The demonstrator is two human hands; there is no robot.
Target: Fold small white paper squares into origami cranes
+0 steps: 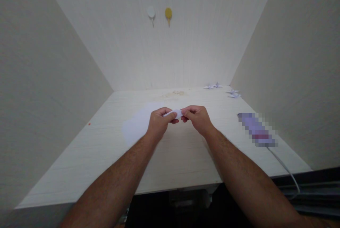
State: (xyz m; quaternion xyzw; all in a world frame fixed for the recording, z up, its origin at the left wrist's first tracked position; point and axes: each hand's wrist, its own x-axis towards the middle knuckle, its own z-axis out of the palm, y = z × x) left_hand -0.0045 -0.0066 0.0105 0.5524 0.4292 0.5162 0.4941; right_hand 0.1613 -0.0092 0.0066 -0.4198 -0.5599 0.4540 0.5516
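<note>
The left hand (158, 121) and the right hand (197, 117) meet above the middle of the table (106, 157), both pinched on one small folded paper (175, 113) that spans the gap between them. Each hand has thumb and fingertips closed on its own end of the paper, knuckles turned up. Under and to the left of the left hand lies a pale flat sheet (136, 124) on the table. Beyond the right hand, near the far right corner, sit small folded paper figures (213, 86) and another pair (233, 93). To the right of the right hand lies a blurred purple object (257, 129) with a white cable (284, 166) trailing over the table edge. On the back wall hang a white hook (151, 12) and a yellow hook (168, 13)
</note>
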